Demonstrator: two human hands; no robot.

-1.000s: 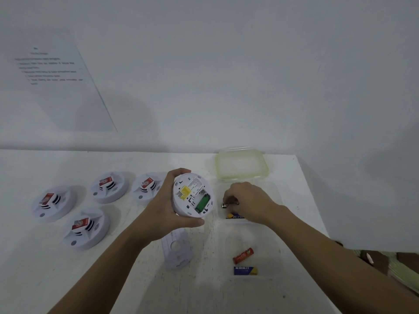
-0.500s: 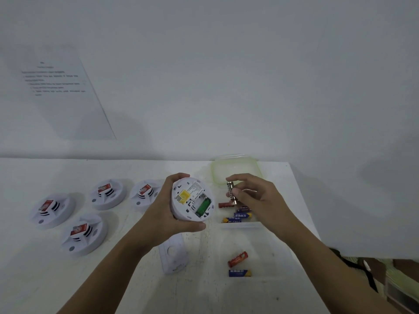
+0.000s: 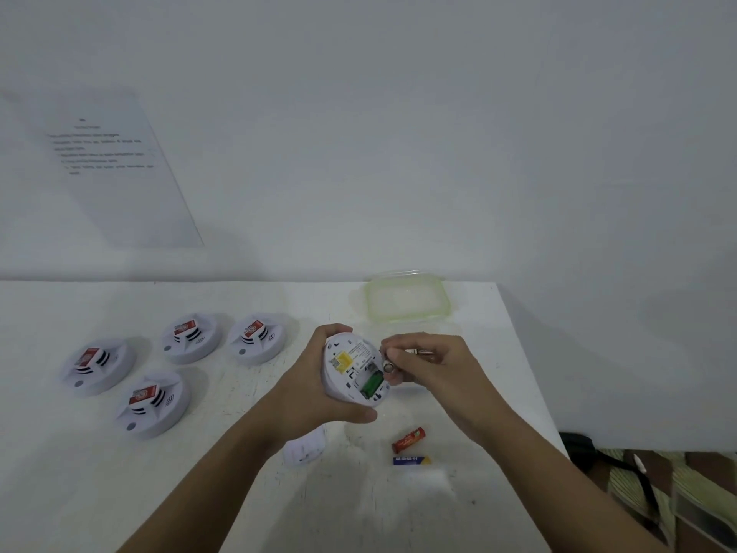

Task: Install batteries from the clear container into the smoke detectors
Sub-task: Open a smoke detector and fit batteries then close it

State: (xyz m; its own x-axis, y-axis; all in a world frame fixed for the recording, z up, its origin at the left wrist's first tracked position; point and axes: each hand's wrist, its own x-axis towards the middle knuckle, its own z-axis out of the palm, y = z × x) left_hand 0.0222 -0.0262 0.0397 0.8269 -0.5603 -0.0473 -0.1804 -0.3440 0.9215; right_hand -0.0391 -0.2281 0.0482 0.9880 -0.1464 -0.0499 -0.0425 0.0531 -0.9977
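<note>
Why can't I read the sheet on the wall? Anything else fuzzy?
Head view: the wall sheet is soft and faint in flat light; the battery pinched by the right hand is smeared; the smoke detector gripped by the left hand looks sharper.

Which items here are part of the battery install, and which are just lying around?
In use: left hand gripping opened smoke detector; right hand pinching a battery; clear container; four waiting detectors.
Lying about: green-rimmed lid; red battery; blue battery; detached cover plate; printed sheet.
</note>
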